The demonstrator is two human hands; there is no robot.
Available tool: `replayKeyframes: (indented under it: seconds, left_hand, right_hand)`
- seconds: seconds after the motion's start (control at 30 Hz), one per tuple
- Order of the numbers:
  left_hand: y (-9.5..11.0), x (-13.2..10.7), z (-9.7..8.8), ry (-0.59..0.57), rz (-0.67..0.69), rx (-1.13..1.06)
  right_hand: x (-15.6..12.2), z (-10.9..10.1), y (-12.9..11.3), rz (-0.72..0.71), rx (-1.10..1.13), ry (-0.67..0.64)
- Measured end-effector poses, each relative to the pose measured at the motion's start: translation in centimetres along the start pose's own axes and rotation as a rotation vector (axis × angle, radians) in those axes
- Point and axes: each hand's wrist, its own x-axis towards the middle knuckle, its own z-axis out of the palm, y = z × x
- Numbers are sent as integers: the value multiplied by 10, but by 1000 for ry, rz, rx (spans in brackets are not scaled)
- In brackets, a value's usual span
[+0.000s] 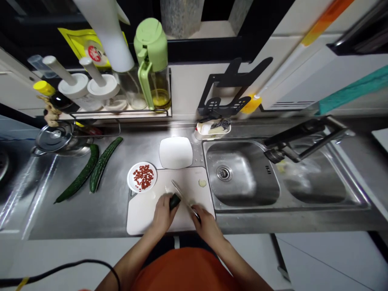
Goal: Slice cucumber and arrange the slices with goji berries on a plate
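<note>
My left hand (163, 212) is closed around a short piece of dark green cucumber (174, 201) over the white cutting board (142, 216). In my right hand (206, 224) is the dark handle of a knife (183, 193). Its blade slants up and left, close beside the cucumber's end; whether it touches cannot be made out. A thin pale slice (202, 183) lies at the board's upper right. Near the board's upper left corner is a white plate (130, 178) of small red pieces. Behind the board sits a white square dish (176, 152).
Two long cucumbers (103, 163) lie on the steel counter at left, near a lidded pot (54, 137). A double sink (242, 173) with a black faucet (291, 139) is at right. Behind stands a rack with a green-topped oil bottle (153, 60) and jars.
</note>
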Motion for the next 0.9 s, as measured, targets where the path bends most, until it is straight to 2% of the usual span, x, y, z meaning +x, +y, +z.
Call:
replayKeyframes:
  seconds: [0.17,0.37,0.63,0.77,0.9]
  left_hand:
    - [1,0,2,28,39,23]
    - [-3,-1,8,-58,68,-13]
    - [-7,-7,10,43,29,13]
    - [-8,-4,8,44,109,29]
    - [-12,-1,9,71,213,28]
  right_hand:
    - [5,5,-9,40,-79,-87]
    - [10,-3,-14,63,-191,-163]
    - [28,6,-12,57,-304,-189]
    - [39,8,-13,66,-368,-259]
    - [34,-4,-19,29,-420,-303]
